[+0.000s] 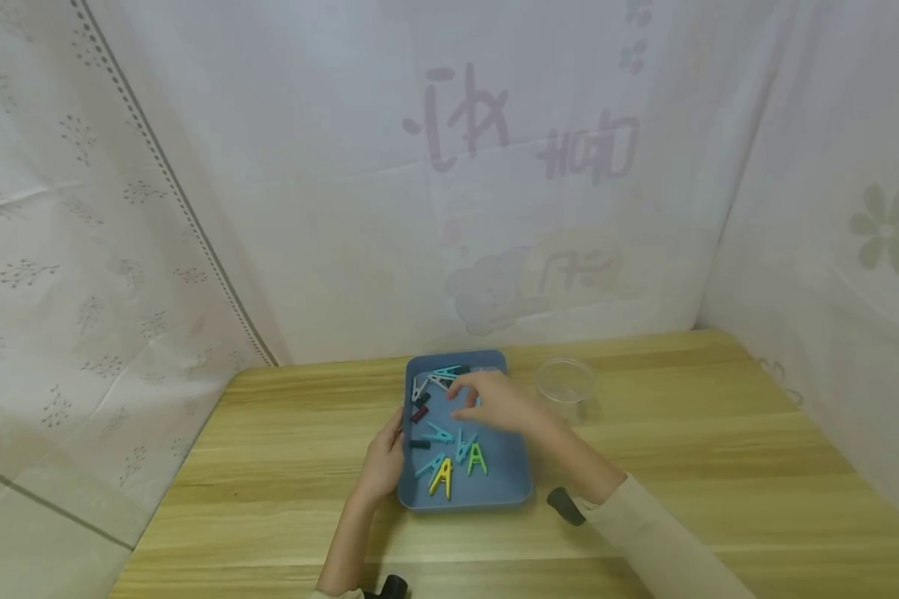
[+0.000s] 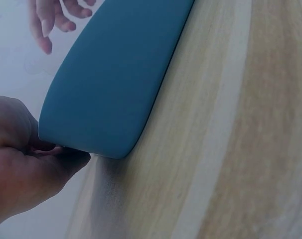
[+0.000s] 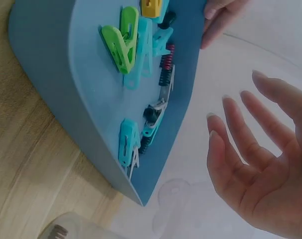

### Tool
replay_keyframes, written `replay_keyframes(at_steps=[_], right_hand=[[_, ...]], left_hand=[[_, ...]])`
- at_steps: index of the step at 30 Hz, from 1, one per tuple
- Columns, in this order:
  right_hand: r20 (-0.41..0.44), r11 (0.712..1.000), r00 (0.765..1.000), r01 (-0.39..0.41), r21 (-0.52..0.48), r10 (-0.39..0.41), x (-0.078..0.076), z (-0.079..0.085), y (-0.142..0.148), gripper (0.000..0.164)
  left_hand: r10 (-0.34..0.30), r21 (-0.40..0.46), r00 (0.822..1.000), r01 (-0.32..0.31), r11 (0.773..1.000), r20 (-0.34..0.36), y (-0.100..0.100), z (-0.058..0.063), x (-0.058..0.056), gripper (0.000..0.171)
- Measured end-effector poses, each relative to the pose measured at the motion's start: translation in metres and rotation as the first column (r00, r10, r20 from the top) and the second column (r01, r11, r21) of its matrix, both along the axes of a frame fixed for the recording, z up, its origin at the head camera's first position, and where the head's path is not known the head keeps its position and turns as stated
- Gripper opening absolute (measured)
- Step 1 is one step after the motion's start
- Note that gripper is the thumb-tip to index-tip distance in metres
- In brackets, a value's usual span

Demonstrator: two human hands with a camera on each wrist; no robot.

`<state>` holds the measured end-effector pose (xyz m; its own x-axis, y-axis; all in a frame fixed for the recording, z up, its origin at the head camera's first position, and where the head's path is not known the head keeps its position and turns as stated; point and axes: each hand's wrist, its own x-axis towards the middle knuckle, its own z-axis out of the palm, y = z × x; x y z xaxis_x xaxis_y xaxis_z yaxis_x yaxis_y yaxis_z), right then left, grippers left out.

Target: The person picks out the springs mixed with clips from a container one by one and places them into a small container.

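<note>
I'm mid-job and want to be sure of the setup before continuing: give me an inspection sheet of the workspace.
Surface: wood-grain table.
Job things: blue tray holding yellow clip, green clip, teal clips, grey clips, red coil, black coils; clear cup beside it, on the right.
Clutter: nothing seen.
Grips: left grip touches tray's left side; right grip over tray, thumb and fingers apart, nothing visible held.
Cables: nothing seen.
Surroundings: pale printed cloth behind and at both sides.

Pale cloth hangs behind the wood-grained bench, sprig motifs printed at left, a flower at right.
</note>
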<state>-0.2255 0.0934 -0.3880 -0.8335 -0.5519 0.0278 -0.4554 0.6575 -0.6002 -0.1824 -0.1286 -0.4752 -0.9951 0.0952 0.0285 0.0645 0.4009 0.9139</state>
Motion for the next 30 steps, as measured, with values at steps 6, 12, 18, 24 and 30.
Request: replay_keyframes(at_steps=[6,12,18,24,30], right_hand=[[-0.002,0.996,0.996,-0.089,0.016,0.089,-0.005,-0.003,-0.012,0.020],[0.021,0.987,0.988,-0.153,0.039,0.152,-0.010,-0.006,-0.019,0.022],[0.032,0.977,0.979,-0.202,0.074,0.200,-0.014,-0.012,-0.025,0.027],[0.073,0.973,0.975,-0.214,0.091,0.208,-0.020,-0.021,-0.029,0.030],[0.114,0.969,0.971,-0.221,0.113,0.208,-0.023,-0.028,-0.035,0.029]], left_hand=[[-0.013,0.005,1.000,0.013,1.000,0.003,-0.001,-0.002,0.000,0.049],[-0.017,0.030,1.000,0.017,0.999,0.002,-0.001,0.000,0.000,0.049],[-0.021,0.009,1.000,0.021,1.000,-0.016,-0.002,-0.001,-0.001,0.049],[-0.024,-0.011,1.000,0.024,1.000,-0.019,-0.002,0.000,0.000,0.049],[-0.022,-0.014,1.000,0.022,1.000,-0.015,-0.002,0.000,0.000,0.049]])
